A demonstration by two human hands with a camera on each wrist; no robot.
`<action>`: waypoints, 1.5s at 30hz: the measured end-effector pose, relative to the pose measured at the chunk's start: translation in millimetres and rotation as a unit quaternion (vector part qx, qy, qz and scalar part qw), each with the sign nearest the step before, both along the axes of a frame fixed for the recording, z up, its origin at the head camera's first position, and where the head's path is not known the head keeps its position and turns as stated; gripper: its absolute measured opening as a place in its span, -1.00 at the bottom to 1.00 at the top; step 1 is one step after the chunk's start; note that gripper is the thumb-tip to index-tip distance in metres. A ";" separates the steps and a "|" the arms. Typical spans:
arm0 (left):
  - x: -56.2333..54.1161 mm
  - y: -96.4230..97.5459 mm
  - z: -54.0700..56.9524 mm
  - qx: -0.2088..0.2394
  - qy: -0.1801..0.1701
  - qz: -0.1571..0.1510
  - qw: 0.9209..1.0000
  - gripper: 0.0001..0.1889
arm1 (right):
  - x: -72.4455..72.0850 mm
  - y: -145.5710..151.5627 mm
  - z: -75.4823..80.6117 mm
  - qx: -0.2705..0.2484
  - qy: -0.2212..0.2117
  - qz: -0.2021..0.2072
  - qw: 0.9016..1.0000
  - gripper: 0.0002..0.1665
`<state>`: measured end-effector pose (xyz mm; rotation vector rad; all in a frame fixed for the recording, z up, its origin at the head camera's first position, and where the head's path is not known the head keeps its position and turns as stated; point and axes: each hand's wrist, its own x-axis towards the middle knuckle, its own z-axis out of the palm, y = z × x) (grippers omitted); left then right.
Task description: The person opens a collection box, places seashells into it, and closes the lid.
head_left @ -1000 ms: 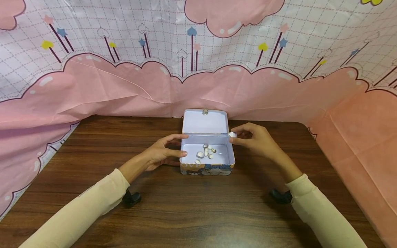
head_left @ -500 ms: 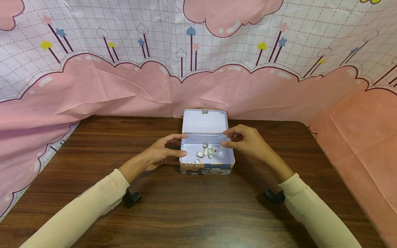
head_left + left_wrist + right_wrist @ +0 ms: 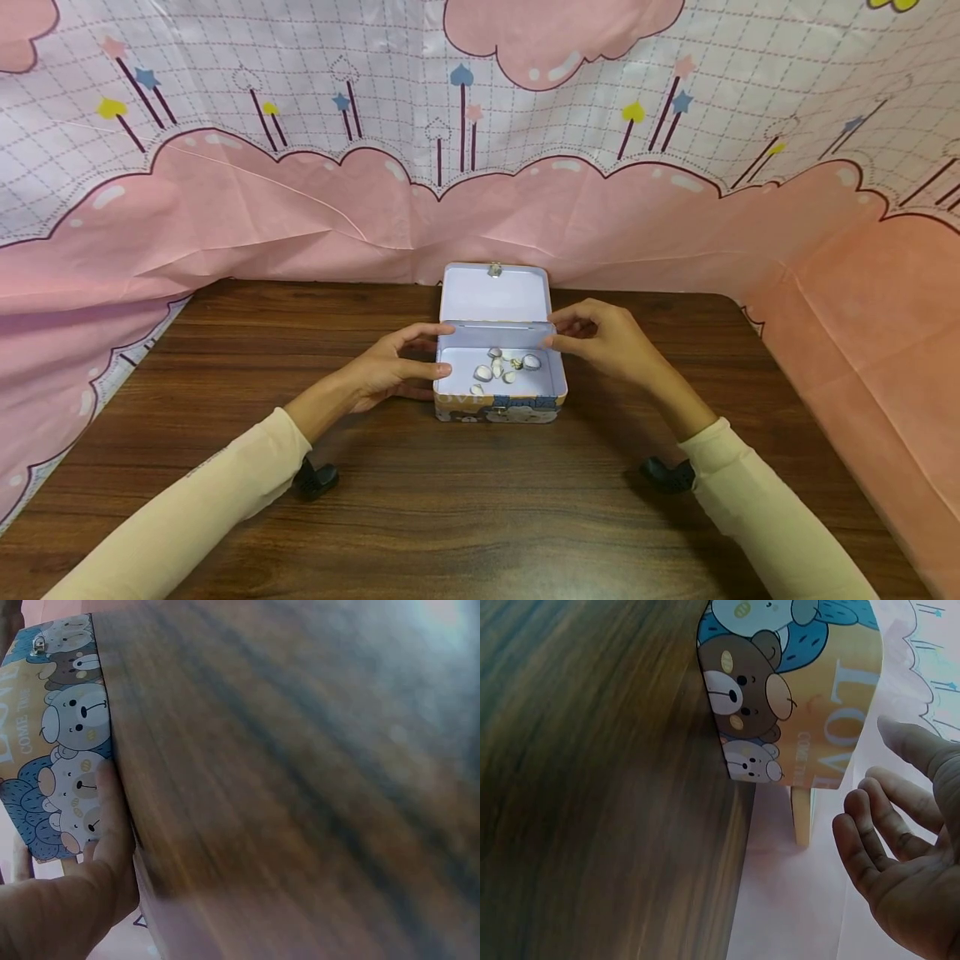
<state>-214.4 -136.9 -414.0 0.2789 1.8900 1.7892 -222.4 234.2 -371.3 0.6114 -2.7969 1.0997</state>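
A hinged tin box (image 3: 528,410) stands on the table, its lid (image 3: 495,293) raised at the back. Several seashells (image 3: 483,374) lie scattered on its white floor, one larger white shell (image 3: 531,362) towards the right. My left hand (image 3: 390,367) grips the box by its left side, thumb and forefinger over the rim. Part of that hand lies against the printed bear side in the left wrist view. At the right rim my right hand (image 3: 603,337) hovers with loosely bent fingers. Between its thumb and fingers nothing shows in the right wrist view, where the hand (image 3: 915,840) is apart from the tin.
The dark wood table (image 3: 480,517) spreads out around the tin. Behind and at both sides hangs a pink and white printed cloth (image 3: 315,208), close behind the raised lid. Black wrist-worn pieces (image 3: 318,481) show under both sleeves.
My right hand moved left over the box with a white shell, let it drop inside, and drew back slightly to the right rim. The left hand stays on the box.
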 end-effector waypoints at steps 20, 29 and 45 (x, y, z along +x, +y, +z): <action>-9.2 -6.7 8.9 -0.043 0.015 -0.018 0.999 -0.13 | -24.9 12.9 -9.1 -0.028 -0.065 -0.050 0.996 -0.44; -27.0 -1.7 19.3 -0.017 0.009 0.050 0.999 -0.28 | -42.0 11.5 -16.6 -0.103 -0.134 -0.039 0.985 -0.40; -64.1 9.1 25.1 0.058 -0.020 0.095 0.994 -0.22 | -69.9 2.9 -16.7 -0.281 -0.261 -0.014 0.923 -0.28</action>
